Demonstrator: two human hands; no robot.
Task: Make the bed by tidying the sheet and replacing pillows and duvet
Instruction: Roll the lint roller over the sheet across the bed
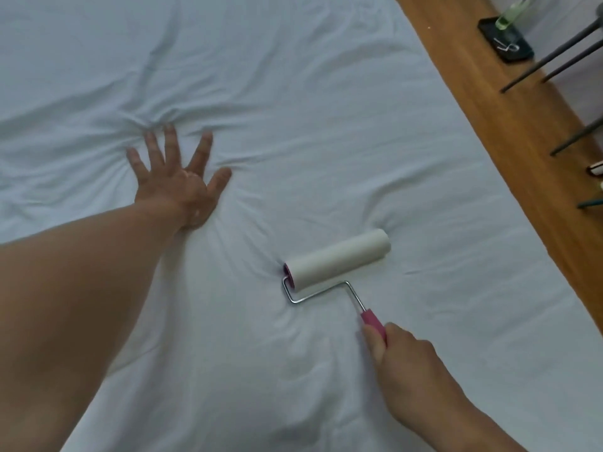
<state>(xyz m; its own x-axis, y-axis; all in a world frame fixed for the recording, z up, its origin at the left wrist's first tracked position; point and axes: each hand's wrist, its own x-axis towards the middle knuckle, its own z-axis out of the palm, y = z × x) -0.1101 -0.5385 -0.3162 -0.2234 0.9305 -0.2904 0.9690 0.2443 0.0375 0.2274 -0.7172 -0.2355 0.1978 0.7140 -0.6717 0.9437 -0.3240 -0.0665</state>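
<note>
Nearest me, my left forearm is reaching over the white sheet, which is covering the whole mattress. My left grip is pressing flat on it, fingers spread apart, creases fanning around the palm. My right grip is clamping the pink handle of a lint roller. The roll is lying just ahead of that grip, its long axis crosswise on the sheet, between both grips. A wooden bed frame is bordering the right edge.

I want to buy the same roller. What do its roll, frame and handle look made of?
The roll looks like matte white paper, no shine. The frame: bent metal wire, by its silver glint. The handle: smooth pink plastic, probably; the right hand grips it.
</note>
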